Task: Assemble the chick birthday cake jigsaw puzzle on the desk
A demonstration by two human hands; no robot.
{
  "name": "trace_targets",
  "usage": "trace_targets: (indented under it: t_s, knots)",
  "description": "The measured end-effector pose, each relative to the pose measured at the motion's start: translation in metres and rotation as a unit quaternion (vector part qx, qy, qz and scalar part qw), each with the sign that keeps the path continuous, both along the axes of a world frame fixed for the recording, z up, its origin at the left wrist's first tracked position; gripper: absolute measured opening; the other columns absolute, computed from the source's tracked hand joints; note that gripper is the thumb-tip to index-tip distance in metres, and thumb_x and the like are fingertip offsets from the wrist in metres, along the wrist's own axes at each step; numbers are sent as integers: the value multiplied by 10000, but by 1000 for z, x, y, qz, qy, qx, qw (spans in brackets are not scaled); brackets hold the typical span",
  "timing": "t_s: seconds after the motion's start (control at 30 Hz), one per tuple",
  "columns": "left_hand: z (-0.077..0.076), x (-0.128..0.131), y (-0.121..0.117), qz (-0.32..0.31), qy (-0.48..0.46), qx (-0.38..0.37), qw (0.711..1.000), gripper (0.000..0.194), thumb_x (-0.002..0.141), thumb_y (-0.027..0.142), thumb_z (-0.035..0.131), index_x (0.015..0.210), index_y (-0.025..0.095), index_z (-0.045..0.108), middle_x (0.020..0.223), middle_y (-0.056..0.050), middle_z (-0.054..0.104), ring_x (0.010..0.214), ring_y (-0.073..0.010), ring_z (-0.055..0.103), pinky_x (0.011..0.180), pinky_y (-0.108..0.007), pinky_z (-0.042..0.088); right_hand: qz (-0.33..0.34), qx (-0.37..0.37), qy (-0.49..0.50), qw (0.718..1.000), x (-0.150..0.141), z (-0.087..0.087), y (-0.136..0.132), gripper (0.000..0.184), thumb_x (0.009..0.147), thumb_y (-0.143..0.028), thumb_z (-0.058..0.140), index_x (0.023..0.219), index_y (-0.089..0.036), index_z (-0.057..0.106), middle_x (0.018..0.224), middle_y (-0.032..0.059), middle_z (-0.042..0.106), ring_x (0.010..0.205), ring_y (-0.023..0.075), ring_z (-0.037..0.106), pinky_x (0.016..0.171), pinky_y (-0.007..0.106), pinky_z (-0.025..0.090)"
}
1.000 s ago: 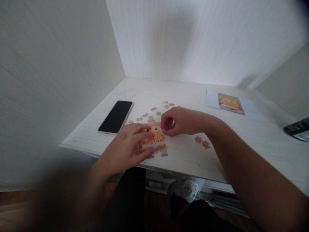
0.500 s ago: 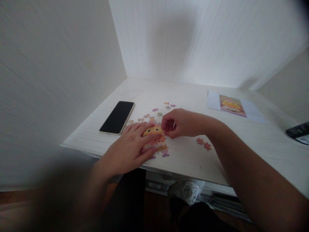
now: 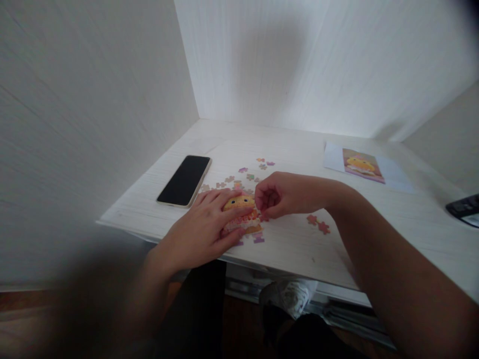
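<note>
A partly joined jigsaw (image 3: 243, 215) with an orange-yellow figure lies near the front edge of the white table (image 3: 374, 219). My left hand (image 3: 204, 227) lies flat on its left side, fingers stretched over it. My right hand (image 3: 279, 194) is curled in a pinch at the jigsaw's right edge; whatever its fingertips hold is too small to make out. Loose pieces (image 3: 247, 174) are scattered just behind the hands, and two reddish pieces (image 3: 318, 223) lie to the right by my forearm.
A black phone (image 3: 185, 180) lies face up to the left of the pieces. A printed picture of the same figure (image 3: 362, 164) lies at the back right. A dark device (image 3: 466, 207) sits at the right edge. Walls close in on the left and behind.
My right hand has shifted slightly down and right, closer to the jigsaw's right edge. My left hand has slid a little further over the jigsaw and stays flat.
</note>
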State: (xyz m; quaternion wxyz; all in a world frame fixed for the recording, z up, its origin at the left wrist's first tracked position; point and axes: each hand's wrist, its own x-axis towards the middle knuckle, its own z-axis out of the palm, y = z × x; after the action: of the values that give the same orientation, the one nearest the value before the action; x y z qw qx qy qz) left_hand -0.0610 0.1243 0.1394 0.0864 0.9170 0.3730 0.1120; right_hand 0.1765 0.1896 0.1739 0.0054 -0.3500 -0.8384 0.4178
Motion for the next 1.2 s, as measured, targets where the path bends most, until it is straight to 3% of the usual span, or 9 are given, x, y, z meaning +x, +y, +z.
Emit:
trace_targets:
  t_s: [0.2, 0.5, 0.73, 0.97, 1.2]
  knots:
    - [2, 0, 0, -1, 6, -5, 1000, 423, 971, 501, 427, 1361, 355, 495, 1488, -35, 400, 1377, -248, 349, 1145, -502, 298, 9, 19, -13, 1000, -1, -2, 0, 101, 735, -190, 669, 834, -171, 683, 715, -13, 670, 637, 116, 577, 570, 231, 424]
    - [-2, -2, 0, -4, -5, 5, 1000, 406, 970, 476, 442, 1355, 361, 506, 1477, -38, 413, 1370, -253, 358, 1143, -502, 298, 1, -30, 3, 1000, 3, 1, 2, 135, 766, -239, 681, 884, -175, 688, 794, -1, 706, 698, 127, 610, 617, 239, 456]
    - [1, -1, 0, 2, -2, 0, 1000, 410, 961, 476, 456, 1333, 324, 539, 1475, -72, 417, 1344, -289, 389, 1124, -523, 320, 21, 8, -34, 999, -2, 1, -1, 126, 746, -210, 682, 860, -180, 727, 765, 8, 718, 678, 139, 609, 602, 245, 438]
    - [1, -1, -1, 0, 5, 2, 1000, 418, 964, 476, 454, 1367, 371, 490, 1507, -19, 384, 1379, -255, 351, 1150, -497, 297, 28, 44, -36, 998, -4, -3, 2, 108, 739, -195, 663, 819, -194, 736, 726, -6, 708, 665, 135, 609, 611, 244, 437]
    - [0, 0, -1, 2, 5, 1, 1000, 430, 967, 483, 445, 1379, 365, 480, 1493, -33, 401, 1385, -257, 347, 1146, -505, 301, 3, 86, -55, 995, -5, -7, 2, 138, 727, -251, 690, 851, -192, 686, 757, 5, 682, 647, 132, 569, 568, 247, 394]
